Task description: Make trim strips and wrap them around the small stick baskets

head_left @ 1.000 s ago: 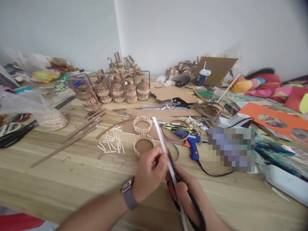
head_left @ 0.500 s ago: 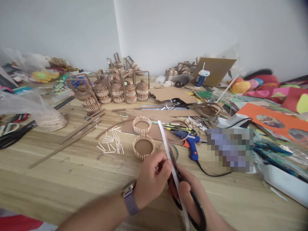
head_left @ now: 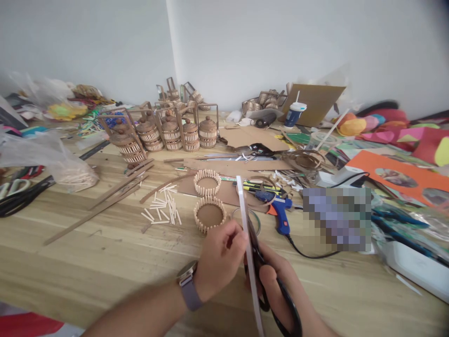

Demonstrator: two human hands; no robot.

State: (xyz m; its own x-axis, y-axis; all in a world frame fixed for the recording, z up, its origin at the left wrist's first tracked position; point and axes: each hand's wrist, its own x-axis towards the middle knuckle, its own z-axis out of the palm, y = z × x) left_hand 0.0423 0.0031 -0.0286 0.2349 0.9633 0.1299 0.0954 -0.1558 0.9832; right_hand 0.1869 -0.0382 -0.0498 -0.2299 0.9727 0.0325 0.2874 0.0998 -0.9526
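My left hand (head_left: 224, 255), with a watch on its wrist, pinches a long narrow white strip (head_left: 242, 206) between thumb and fingers. The strip runs from above the hand down past the bottom edge. In my right hand (head_left: 280, 274) is a pair of black-handled scissors (head_left: 289, 306), blades pointing away alongside the strip. Whether the blades touch the strip I cannot tell. Just beyond my left hand sits a round cardboard base ringed with short wooden sticks (head_left: 209, 214). A second stick ring (head_left: 207, 182) stands behind it.
Loose wooden sticks (head_left: 164, 206) lie left of the rings. To the right is a blue glue gun (head_left: 281, 215) with its cord. Several lidded stick baskets (head_left: 171, 133) with tall handles stand farther back. A paper cup (head_left: 294, 114) and an orange sheet (head_left: 396, 175) are at right.
The white strip has tilted a little: its upper end has shifted right and its lower end left. Both hands keep nearly the same place and grip.
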